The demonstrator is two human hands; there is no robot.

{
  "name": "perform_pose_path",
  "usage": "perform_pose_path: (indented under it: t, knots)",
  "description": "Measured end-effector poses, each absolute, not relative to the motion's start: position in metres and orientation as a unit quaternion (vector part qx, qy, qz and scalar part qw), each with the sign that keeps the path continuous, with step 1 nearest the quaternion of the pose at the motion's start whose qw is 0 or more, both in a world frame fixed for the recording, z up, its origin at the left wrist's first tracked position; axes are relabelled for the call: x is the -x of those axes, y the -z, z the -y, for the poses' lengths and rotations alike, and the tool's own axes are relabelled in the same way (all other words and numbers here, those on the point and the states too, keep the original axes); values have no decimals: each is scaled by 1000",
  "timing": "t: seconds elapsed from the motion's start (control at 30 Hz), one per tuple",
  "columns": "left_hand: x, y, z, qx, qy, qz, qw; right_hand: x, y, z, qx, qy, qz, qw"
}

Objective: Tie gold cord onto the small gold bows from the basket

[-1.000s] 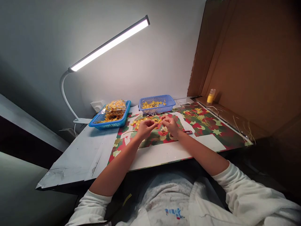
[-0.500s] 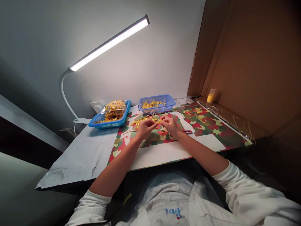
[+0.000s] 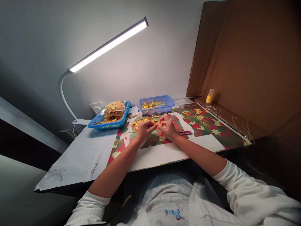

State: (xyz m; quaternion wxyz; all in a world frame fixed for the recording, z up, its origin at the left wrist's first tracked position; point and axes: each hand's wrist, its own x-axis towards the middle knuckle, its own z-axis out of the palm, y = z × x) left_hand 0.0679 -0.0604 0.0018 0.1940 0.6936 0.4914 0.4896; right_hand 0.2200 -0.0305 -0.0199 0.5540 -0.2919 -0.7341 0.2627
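Note:
Over the middle of the patterned mat, my left hand [image 3: 145,129] is closed in a pinch. Opposite it, my right hand [image 3: 167,128] has its fingers pinched too, and the fingertips nearly meet. Between them shows a bit of a small yellow ribbon piece [image 3: 157,123], mostly covered by the fingers. Just behind my left hand lies a pile of yellow ribbon pieces [image 3: 134,125]. To the right of my right hand is a pink-red tool with a slot [image 3: 185,132], partly behind the wrist. Small shiny metallic beads [image 3: 148,115] lie beyond the hands.
A blue basket [image 3: 108,126] holding a clear bag and golden pieces stands at left. A second, violet-blue basket [image 3: 156,110] with golden pieces is at the back. A lit lamp [image 3: 109,45] hangs above. Yellow-corded pieces [image 3: 198,116] and a small yellow bottle [image 3: 210,97] are at right.
My right hand has shifted slightly left and its fingers have closed in toward my left hand, covering more of the yellow piece. The view has tilted a little.

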Motion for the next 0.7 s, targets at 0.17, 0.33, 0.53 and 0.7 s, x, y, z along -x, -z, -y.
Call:
perform_pose_path:
  t: [0.17,0.33,0.53,0.7]
  knots:
    - [-67,-1,61,-696,-493,-483,198,-218,21,36,291,-206,753,552]
    - [-63,1,58,-701,-491,-473,209,-217,24,35,293,-168,764,549]
    - [-60,2,57,-712,-487,-452,227,-217,26,33,285,-149,767,555]
    - [-63,4,57,-698,-504,-459,218,-218,25,32,302,-137,762,556]
